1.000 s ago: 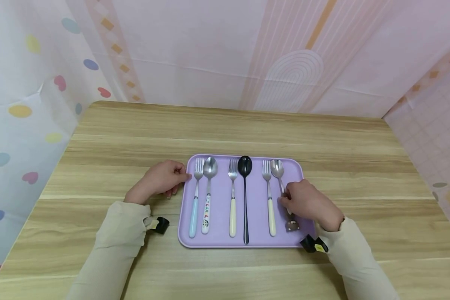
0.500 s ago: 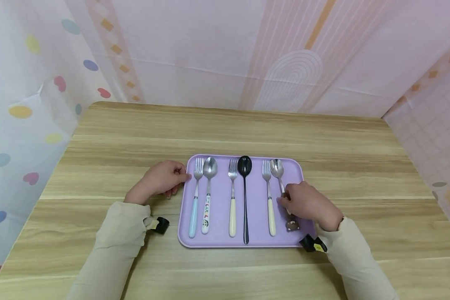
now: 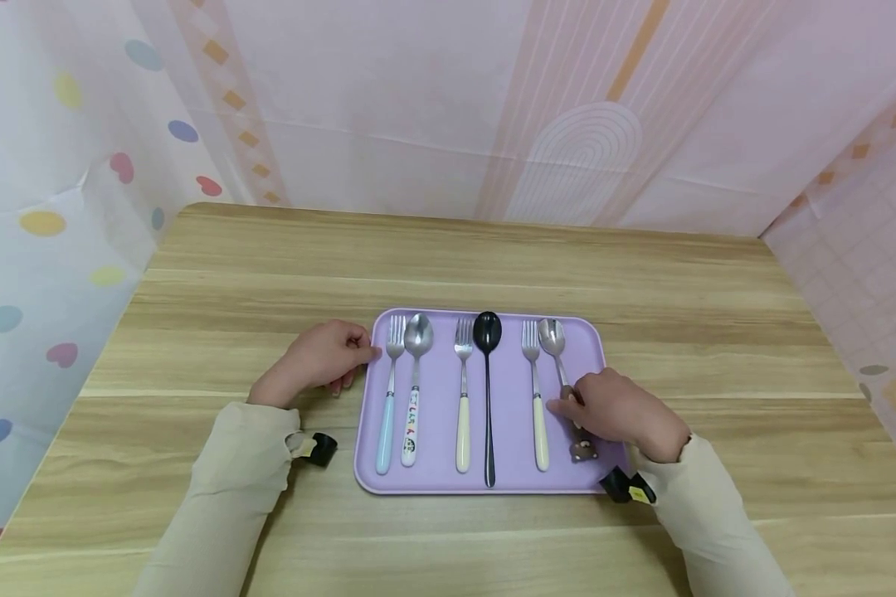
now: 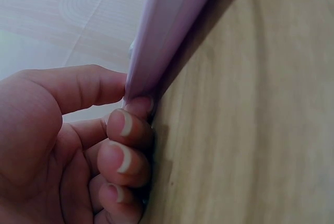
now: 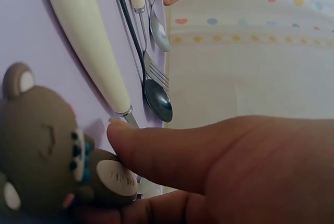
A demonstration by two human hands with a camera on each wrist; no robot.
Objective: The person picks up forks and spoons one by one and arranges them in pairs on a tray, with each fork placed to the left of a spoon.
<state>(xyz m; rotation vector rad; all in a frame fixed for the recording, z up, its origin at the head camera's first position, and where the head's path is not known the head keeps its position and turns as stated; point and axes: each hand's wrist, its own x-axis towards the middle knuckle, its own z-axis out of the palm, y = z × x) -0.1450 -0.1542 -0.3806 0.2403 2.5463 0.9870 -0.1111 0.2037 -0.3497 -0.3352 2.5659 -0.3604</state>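
Fingers of my left hand (image 3: 321, 356) pinch the left rim of a lilac tray (image 3: 439, 414); in the left wrist view, the thumb lies on the rim with fingertips below. My right hand (image 3: 623, 406) is over a spoon (image 3: 552, 336) with a brown bear handle (image 5: 39, 145). Its thumb and fingers are spread to either side of the handle, the thumb reaching towards a cream-handled fork (image 3: 541, 431). The hand covers part of the bear handle. Leftward lie a black spoon (image 3: 487, 332), another cream-handled fork (image 3: 463, 431), a white patterned-handle spoon (image 3: 411, 427) and a blue-handled fork (image 3: 385, 431).
The tray rests on a wood-grain table (image 3: 448, 257). A printed curtain (image 3: 418, 108) hangs behind the table's back edge and along both sides. Black straps with yellow tags sit at both sleeve cuffs (image 3: 265, 435).
My right thumb has shifted slightly left and its fingers slightly right, widening the gap around the bear handle. The left hand, tray and cutlery stay in place.
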